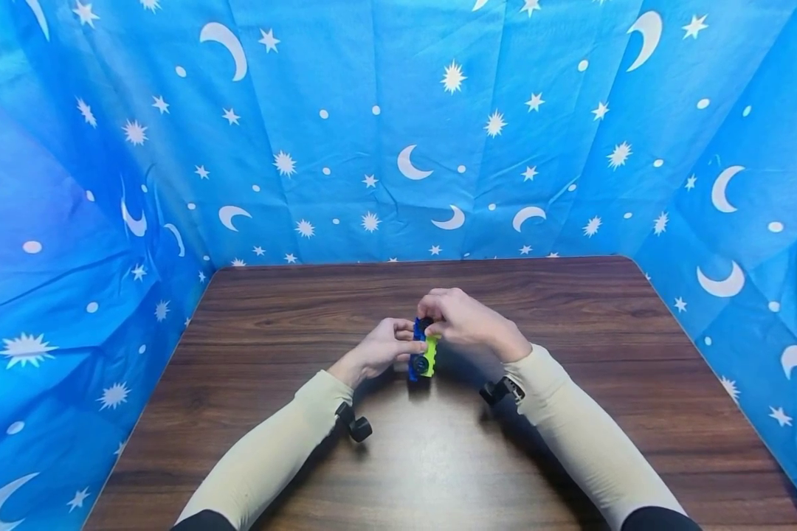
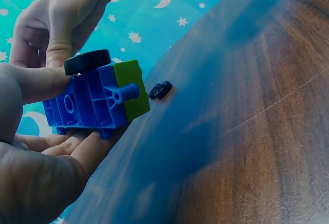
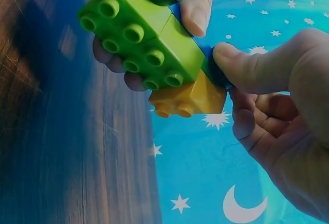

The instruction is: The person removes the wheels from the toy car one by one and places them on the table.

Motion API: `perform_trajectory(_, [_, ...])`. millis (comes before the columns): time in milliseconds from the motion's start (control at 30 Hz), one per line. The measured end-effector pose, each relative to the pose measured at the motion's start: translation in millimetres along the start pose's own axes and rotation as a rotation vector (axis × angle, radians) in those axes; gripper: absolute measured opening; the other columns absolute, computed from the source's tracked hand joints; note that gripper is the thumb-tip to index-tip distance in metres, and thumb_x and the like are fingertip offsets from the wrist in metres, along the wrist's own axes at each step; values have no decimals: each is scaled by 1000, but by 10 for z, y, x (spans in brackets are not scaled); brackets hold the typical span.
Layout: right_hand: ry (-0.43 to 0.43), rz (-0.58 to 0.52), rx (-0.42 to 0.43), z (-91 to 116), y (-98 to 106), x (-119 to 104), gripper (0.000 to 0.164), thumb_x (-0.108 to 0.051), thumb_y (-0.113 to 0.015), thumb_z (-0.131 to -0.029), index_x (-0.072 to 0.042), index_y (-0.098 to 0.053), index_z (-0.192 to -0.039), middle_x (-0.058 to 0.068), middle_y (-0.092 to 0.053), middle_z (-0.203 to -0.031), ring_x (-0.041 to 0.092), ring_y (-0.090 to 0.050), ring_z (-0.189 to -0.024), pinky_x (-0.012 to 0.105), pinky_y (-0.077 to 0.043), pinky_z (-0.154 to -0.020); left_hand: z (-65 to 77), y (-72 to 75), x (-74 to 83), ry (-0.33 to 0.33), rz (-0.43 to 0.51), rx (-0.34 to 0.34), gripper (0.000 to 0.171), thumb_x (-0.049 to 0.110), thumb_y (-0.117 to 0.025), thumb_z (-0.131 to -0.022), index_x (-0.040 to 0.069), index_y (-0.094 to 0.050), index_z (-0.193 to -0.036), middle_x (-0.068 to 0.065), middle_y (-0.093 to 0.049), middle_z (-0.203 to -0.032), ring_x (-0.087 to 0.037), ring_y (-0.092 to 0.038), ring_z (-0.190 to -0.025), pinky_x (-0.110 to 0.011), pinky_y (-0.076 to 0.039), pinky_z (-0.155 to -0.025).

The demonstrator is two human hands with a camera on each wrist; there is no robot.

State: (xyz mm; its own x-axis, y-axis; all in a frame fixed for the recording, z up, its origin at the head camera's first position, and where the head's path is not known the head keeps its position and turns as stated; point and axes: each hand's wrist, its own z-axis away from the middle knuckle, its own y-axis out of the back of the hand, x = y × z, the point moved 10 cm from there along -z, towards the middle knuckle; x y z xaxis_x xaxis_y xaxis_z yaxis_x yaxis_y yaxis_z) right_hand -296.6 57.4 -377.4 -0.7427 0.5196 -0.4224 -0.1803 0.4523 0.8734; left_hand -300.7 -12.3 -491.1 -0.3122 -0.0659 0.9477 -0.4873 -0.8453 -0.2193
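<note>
A toy car of building bricks [image 1: 431,357] is held just above the table, its blue chassis [image 2: 87,103] carrying green bricks [image 3: 149,39] and an orange brick [image 3: 191,98]. My left hand [image 1: 380,349] grips the chassis, thumb on one side and fingers on the other. At the far end, my right hand [image 1: 470,321] pinches a dark wheel [image 3: 219,71], mostly hidden by the thumb. Another black wheel [image 2: 88,61] sits on the chassis near my left thumb. A bare axle peg [image 2: 126,93] sticks out at the near end.
One loose black wheel [image 2: 161,90] lies on the brown wooden table [image 1: 292,295] beyond the car. A blue cloth [image 1: 345,162] with moons and stars hangs around the back and sides. Each wrist carries a small black camera.
</note>
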Motion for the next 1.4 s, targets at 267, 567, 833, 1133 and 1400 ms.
perform_trajectory(267, [3,-18,-17,-17,-13,2,9,-6,-72,-87,-7,-64,-90,2,-60,-86,9,-54,-72,24,-49,-62,-5,-5,-23,8,8,5,38,-9,-62,-87,-11,-49,-123,-7,-64,-97,-14,-65,-87,-35,-58,-84])
perform_trajectory(567, [3,-33,37,17,-2,47,13,-4,-72,-85,-8,-59,-85,-2,-54,-77,9,-49,-67,23,-44,-58,-13,9,-47,25,79,26,22,-8,-59,-89,-5,-52,-110,-5,-64,-90,-14,-65,-84,-33,-59,-77])
perform_trajectory(833, [27,-41,142,27,84,42,14,-5,-72,-85,-11,-60,-84,-4,-53,-74,7,-48,-64,23,-43,-56,-6,49,33,4,127,39,19,-8,-59,-90,-2,-51,-107,-3,-64,-89,-14,-65,-83,-32,-58,-77])
perform_trajectory(1133, [82,9,240,100,171,10,11,-8,-76,-84,-10,-67,-90,1,-64,-80,7,-54,-66,23,-48,-56,0,68,84,-6,106,47,24,-8,-59,-90,-6,-50,-113,-6,-63,-93,-15,-65,-84,-32,-59,-77])
perform_trajectory(1400, [123,38,287,144,233,-31,11,-8,-78,-81,-10,-74,-91,-1,-71,-88,10,-66,-77,25,-56,-66,-14,80,98,6,99,46,30,-5,-60,-91,-8,-50,-118,-6,-61,-96,-15,-64,-85,-32,-58,-78])
